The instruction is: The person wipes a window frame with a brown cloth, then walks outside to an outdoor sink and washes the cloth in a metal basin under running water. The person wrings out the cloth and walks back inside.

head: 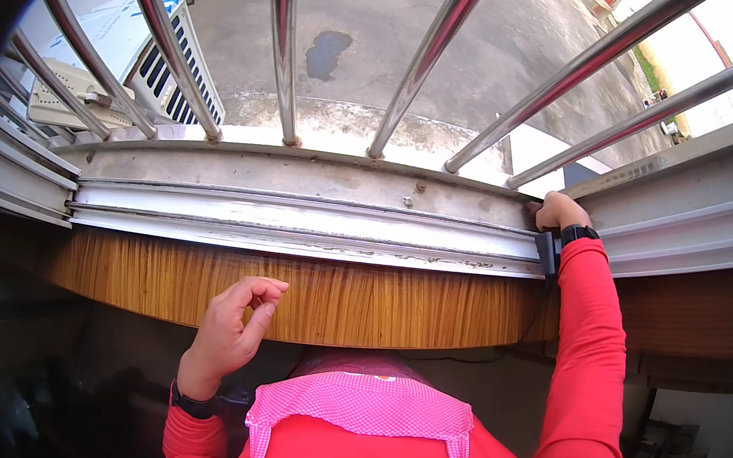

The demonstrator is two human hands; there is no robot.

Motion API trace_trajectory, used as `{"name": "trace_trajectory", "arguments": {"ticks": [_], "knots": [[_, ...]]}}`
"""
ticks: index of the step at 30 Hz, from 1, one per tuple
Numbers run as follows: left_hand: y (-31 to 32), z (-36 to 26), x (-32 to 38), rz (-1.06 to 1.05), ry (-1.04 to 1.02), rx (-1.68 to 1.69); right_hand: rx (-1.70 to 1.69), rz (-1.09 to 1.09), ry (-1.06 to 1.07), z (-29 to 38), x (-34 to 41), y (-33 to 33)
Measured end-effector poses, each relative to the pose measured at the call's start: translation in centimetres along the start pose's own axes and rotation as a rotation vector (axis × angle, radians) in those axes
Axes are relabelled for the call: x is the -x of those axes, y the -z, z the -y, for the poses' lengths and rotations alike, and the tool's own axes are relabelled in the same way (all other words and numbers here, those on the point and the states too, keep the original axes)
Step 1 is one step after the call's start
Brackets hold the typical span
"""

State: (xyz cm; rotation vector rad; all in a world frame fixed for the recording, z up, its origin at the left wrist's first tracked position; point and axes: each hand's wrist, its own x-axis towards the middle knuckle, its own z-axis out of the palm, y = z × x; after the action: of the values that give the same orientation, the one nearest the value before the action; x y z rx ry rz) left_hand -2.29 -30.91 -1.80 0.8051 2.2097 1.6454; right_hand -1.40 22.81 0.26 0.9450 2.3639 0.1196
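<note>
My right hand (pixel 557 212) reaches to the right corner of the metal window frame (pixel 317 181), its fingers bent down against a dark patch there; what it may hold is hidden. Beside its wrist a small grey device (pixel 547 253) stands at the end of the white sliding track (pixel 311 221), and a dark cable runs down from near it. My left hand (pixel 234 333) hovers over the front edge of the wood-grain sill (pixel 363 306), fingers curled loosely with a gap to the thumb, holding nothing.
Steel window bars (pixel 425 61) rise beyond the track. Outside lie a concrete yard with a puddle (pixel 325 54) and, at left, a white slatted appliance housing (pixel 174 72). The right window jamb (pixel 701 199) stands close to my right arm. A pink checked apron (pixel 370 402) is against the sill.
</note>
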Motion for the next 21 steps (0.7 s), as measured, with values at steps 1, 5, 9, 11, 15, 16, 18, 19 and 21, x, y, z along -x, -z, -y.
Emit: {"name": "trace_trajectory", "arguments": {"ticks": [1, 5, 9, 11, 15, 16, 18, 19, 21], "knots": [[0.2, 0.2, 0.1, 0.000, 0.021, 0.002, 0.011, -0.008, 0.037, 0.3, 0.5, 0.3], [1.0, 0.6, 0.2, 0.014, 0.069, 0.024, -0.115, 0.059, 0.134, 3.3, 2.0, 1.3], [1.6, 0.6, 0.1, 0.019, 0.061, 0.037, -0.120, 0.020, 0.303, 7.5, 3.7, 1.1], [1.8, 0.5, 0.2, 0.023, 0.047, 0.038, -0.126, 0.025, 0.363, 9.8, 4.4, 1.2], [1.9, 0.1, 0.7, 0.033, 0.019, 0.025, -0.179, -0.003, 0.562, 12.6, 5.5, 1.2], [1.9, -0.1, 0.8, 0.034, 0.011, 0.003, -0.219, -0.015, 0.639, 12.6, 5.6, 1.2], [2.1, -0.3, 1.1, 0.035, -0.004, 0.006, -0.538, 0.095, 0.724, 11.8, 5.8, 1.1], [2.3, -0.4, 1.3, 0.032, -0.014, 0.005, -0.675, 0.144, 0.726, 10.9, 5.9, 1.2], [2.5, -0.5, 1.7, 0.014, -0.003, -0.010, -0.742, 0.133, 0.811, 9.1, 5.9, 1.2]]}}
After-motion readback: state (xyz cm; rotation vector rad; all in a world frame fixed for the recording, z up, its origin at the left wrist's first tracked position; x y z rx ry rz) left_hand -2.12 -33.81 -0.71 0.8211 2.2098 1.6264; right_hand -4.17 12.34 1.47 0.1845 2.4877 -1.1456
